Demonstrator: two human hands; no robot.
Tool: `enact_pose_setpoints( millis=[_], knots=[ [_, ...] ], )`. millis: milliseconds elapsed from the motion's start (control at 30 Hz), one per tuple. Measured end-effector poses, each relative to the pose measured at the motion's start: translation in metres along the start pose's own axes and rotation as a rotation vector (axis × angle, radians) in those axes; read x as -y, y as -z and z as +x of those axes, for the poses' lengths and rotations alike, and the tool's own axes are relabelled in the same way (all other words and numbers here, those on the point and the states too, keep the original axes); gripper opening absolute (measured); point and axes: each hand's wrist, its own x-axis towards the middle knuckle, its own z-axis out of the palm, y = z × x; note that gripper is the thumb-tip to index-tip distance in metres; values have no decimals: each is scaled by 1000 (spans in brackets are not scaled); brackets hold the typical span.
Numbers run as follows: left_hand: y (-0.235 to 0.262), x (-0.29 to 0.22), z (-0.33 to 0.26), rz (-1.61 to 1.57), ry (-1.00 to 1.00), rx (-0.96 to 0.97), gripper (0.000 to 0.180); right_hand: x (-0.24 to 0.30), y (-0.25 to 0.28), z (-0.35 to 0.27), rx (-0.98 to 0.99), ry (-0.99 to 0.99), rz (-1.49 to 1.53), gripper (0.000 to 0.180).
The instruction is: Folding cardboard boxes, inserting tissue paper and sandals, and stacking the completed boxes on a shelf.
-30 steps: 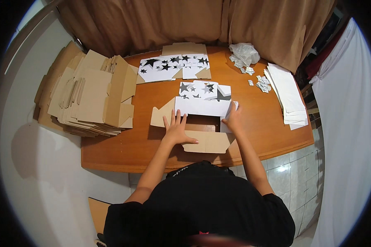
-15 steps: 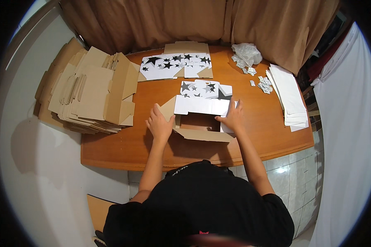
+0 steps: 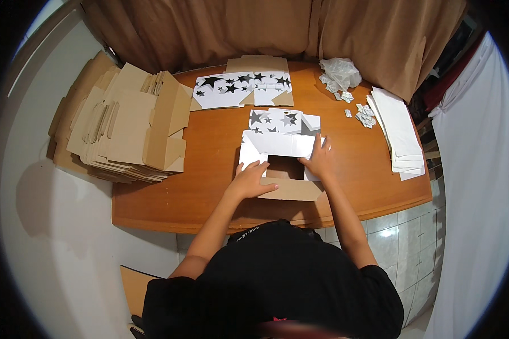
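Note:
A partly folded cardboard box, white with grey and black stars on one face and plain brown on the other, sits on the table before me. Its middle is an open gap between flaps. My left hand lies over the left side flap with fingers stretched, its thumb apart along the brown near flap. At the right side, my right hand grips the wall, thumb toward the opening and fingers along the outer edge. What lies under my left palm is hidden.
Flat brown cardboard blanks are stacked at the left. Star-printed cardboard pieces lie at the back. Toward the right are a clear plastic bag, small white packets and a pile of white sheets. A brown curtain hangs behind.
My left hand has moved right and inward, and the left flap, which stood out to the left, is now folded in over the opening. My right hand stays at the right side.

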Motion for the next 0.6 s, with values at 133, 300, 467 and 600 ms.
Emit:
enact_pose_setpoints(
  millis=[133, 300, 467, 600],
  knots=[
    [7, -5, 5, 34, 37, 50, 85, 8, 10, -4, 18, -19, -33, 94],
    [2, -5, 10, 74, 73, -8, 83, 7, 6, -5, -24, 2, -23, 94],
    [10, 7, 5, -76, 37, 62, 91, 1, 9, -2, 2, 20, 67, 94],
    [30, 16, -12, -275, -65, 215, 93, -13, 14, 5, 64, 22, 201, 87]
  ],
)
